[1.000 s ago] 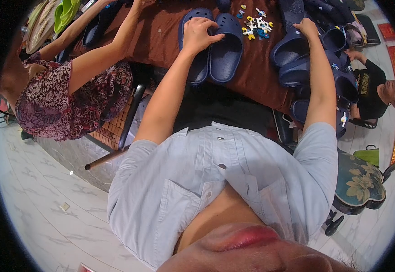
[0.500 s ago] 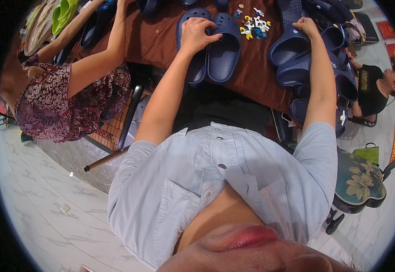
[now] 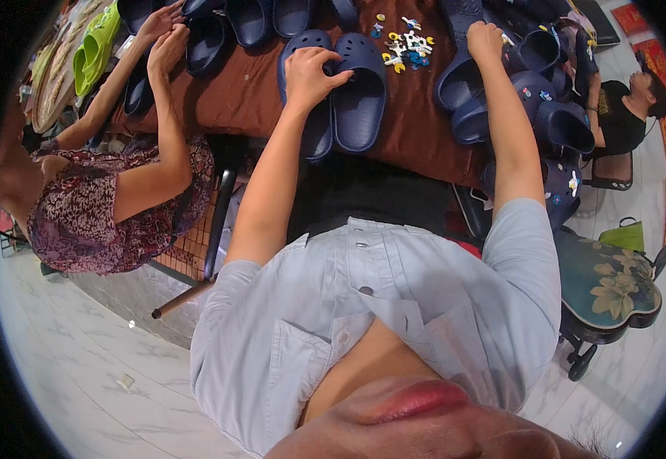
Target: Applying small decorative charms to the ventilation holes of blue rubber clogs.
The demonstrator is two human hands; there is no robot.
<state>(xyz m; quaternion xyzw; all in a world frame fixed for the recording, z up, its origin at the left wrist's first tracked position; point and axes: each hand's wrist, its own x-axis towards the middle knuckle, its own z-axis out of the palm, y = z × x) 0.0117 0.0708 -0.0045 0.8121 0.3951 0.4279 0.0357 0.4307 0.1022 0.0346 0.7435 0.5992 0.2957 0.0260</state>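
A pair of navy clogs with perforated tops lies in front of me. My left hand (image 3: 311,76) rests on the left clog (image 3: 318,138), fingers curled onto its top, with the thumb reaching over to the right clog (image 3: 360,115). To the right of the pair is a small pile of white, blue and yellow shoe charms (image 3: 409,52). Farther right, my right hand (image 3: 485,41) is closed beside another navy clog (image 3: 455,83). Its fingertips are pressed together, and whatever they pinch is hidden.
A brown cloth (image 3: 417,130) covers the table. More navy clogs (image 3: 249,23) line its far side; charm-decorated clogs (image 3: 541,92) crowd the right. At left, a person in a patterned dress (image 3: 81,206) reaches over the table. Another person in black (image 3: 625,118) sits right, near a padded chair (image 3: 604,291).
The view has shifted, bringing more far-side clogs into sight. My left hand keeps its grip on the pair. My right hand has turned at the right-hand clog. The left person's hands have come together.
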